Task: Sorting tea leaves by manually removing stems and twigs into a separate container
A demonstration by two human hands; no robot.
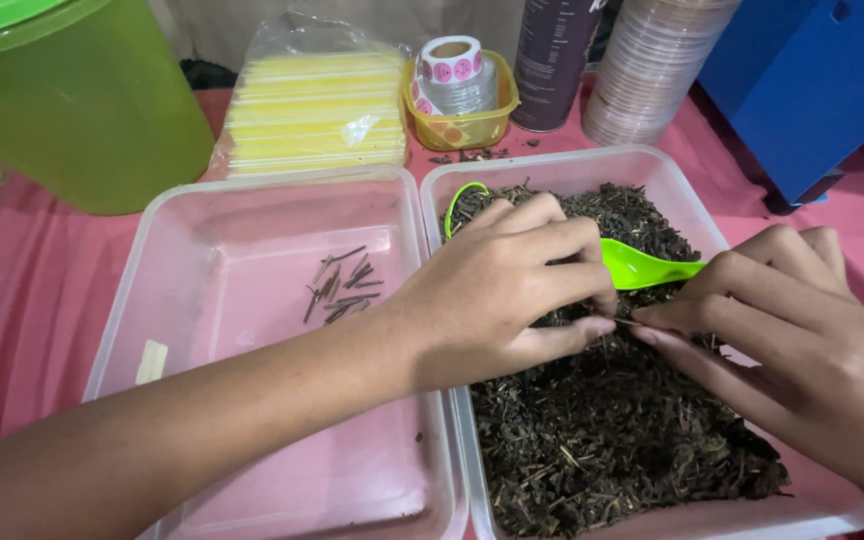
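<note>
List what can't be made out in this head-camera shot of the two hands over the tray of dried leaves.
- Head view: the bright green plastic scoop is partly covered by both hands.
- What the left hand and right hand pinch between their fingertips is too thin to identify.
- The clear plastic tray of dark dried leaves is cut off by the bottom edge.
- The small sticks in the clear, nearly empty tray are too small to identify.

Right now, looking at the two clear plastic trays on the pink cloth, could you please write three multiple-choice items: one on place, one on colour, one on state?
1. Where do the few sorted brown stems lie?
A. left clear plastic tray
B. yellow tub
C. pink cloth

2. What colour is the plastic scoop?
A. blue
B. bright green
C. white

3. How full is the right clear plastic tray?
A. bare
B. holding one stem
C. heaped with dark dried leaves

Answers: 1 A, stems rest on its floor. 2 B, green shows between the left hand and right hand. 3 C, leaves cover it.
</note>
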